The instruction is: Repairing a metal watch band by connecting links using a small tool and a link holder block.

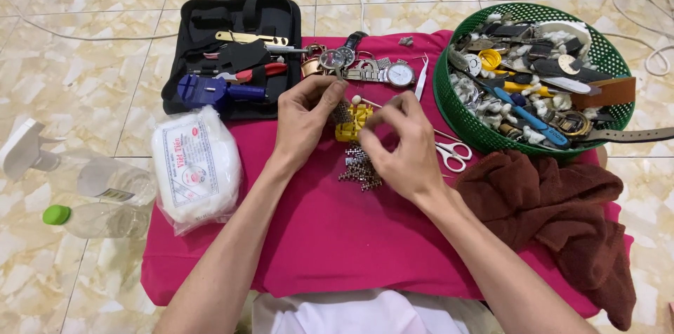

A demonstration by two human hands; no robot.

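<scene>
A person sits at a low table (316,250) draped in bright pink cloth, seen from above. Both bare hands meet near the middle of the table. The left hand (305,113) has its fingers pressed together, pinching a short strip of metal watch band (341,112). The right hand (400,144) is curled, its fingertips drawn close together just right of the band; whether they grip anything cannot be told. Under the band sits a small yellow holder block (351,127), and just in front of it lies a pile of loose band links (359,167).

Along the far edge of the table lie several watches (365,67) in a row, with tweezers (421,77) beside them. Small scissors (453,153) lie right of the right hand. At the far left corner an open black tool case (232,53) holds a blue tool, red pliers and other tools. A white bag of cotton (196,169) rests at the left edge. A green basket (449,102) of watch parts and straps stands at the far right corner, with a brown towel (562,214) in front of it. Clear plastic bottles (105,197) lie on the tiled floor to the left.
</scene>
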